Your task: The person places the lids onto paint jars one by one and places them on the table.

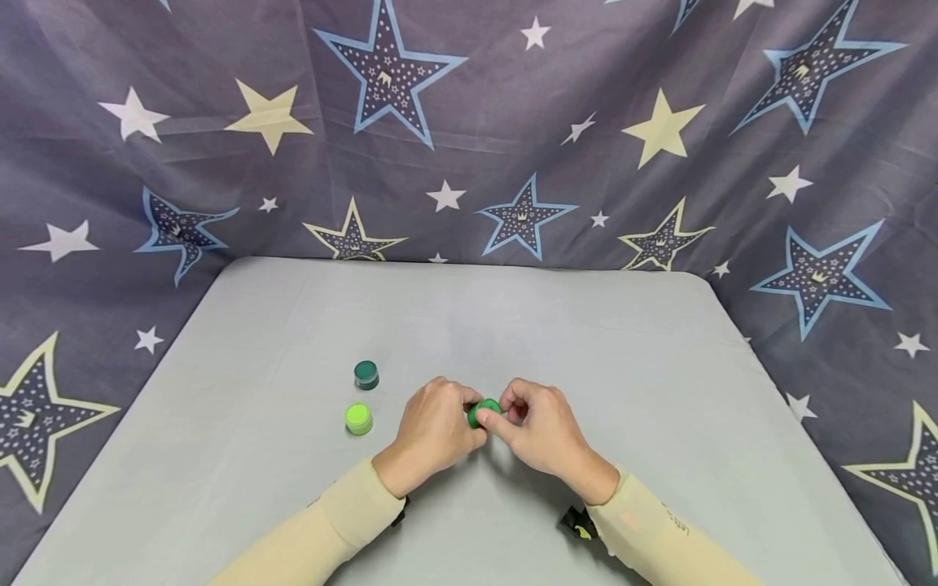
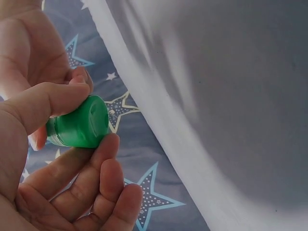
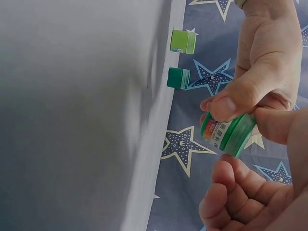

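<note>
A small green jar point(image 1: 484, 411) with a printed label is held between both hands just above the table. My left hand point(image 1: 440, 423) pinches its solid green body between thumb and fingers, as the left wrist view shows. From the other side, my right hand point(image 1: 545, 427) pinches the clear-rimmed lid end point(image 3: 239, 137) between thumb and fingertips. To the left of the hands stand two similar small jars, one dark teal point(image 1: 366, 375) and one lime green point(image 1: 358, 418). Both stand upright, with their lids on.
A pale grey cloth covers the table point(image 1: 308, 325). Behind it and at its sides hangs a dark curtain point(image 1: 469, 138) patterned with stars. A black strap piece point(image 1: 579, 523) shows under the right sleeve.
</note>
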Tool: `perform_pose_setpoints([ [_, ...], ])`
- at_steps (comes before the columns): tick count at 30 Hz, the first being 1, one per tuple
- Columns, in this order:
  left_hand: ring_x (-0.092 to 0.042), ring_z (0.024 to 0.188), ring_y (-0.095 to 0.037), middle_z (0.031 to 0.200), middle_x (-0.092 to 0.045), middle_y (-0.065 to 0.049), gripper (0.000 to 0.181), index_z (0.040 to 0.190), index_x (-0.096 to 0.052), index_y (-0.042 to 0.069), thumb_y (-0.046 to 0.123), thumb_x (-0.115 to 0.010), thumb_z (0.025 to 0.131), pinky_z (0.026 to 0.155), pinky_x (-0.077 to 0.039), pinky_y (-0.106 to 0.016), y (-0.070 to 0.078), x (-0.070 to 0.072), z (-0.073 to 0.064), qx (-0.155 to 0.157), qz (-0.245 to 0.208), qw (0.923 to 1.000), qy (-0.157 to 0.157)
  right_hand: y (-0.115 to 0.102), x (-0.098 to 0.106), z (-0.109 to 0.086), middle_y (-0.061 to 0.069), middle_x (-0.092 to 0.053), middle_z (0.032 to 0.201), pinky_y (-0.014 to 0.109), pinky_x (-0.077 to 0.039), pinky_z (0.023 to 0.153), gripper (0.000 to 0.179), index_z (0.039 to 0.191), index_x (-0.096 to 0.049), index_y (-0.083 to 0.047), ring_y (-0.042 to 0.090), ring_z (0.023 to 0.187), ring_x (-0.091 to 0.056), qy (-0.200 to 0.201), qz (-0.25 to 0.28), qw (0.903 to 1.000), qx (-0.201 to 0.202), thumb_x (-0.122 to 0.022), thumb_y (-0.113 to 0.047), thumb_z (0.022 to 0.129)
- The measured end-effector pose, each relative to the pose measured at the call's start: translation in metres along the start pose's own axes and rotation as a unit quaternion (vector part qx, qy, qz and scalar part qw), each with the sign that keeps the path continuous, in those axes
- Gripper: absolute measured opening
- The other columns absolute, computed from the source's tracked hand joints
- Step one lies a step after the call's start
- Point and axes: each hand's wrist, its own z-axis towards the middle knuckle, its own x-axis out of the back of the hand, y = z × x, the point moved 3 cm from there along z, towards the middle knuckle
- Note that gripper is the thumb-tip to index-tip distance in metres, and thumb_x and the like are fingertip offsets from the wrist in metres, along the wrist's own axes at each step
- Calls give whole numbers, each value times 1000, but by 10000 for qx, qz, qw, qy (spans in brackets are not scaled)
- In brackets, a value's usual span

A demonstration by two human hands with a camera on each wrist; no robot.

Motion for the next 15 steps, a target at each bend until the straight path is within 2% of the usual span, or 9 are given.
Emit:
perform_pose_setpoints([
  [8,-58,77,-15,82,-73,5,18,88,-82,15,18,-92,74,63,-46,-28,-1,1,0,27,6,10000,9,1,2,0,-9,-55,67,23,-41,53,28,78,-62,-19,10,57,-50,-31,10,10000,-69,-83,-34,88],
  [12,-57,77,-13,79,-72,7,19,88,-81,15,17,-92,72,63,-46,-28,-2,2,1,25,24,10000,26,1,4,1,-5,-62,78,26,-44,59,19,94,-70,-15,17,67,-57,-35,116,9997,202,-83,-27,88],
  [15,-57,76,-13,76,-70,9,19,87,-81,16,18,-93,71,64,-47,-29,-2,3,1,-1,57,10000,61,-1,5,0,-3,-67,89,32,-44,68,26,109,-72,-13,19,75,-60,-93,114,9986,498,-84,-18,86],
])
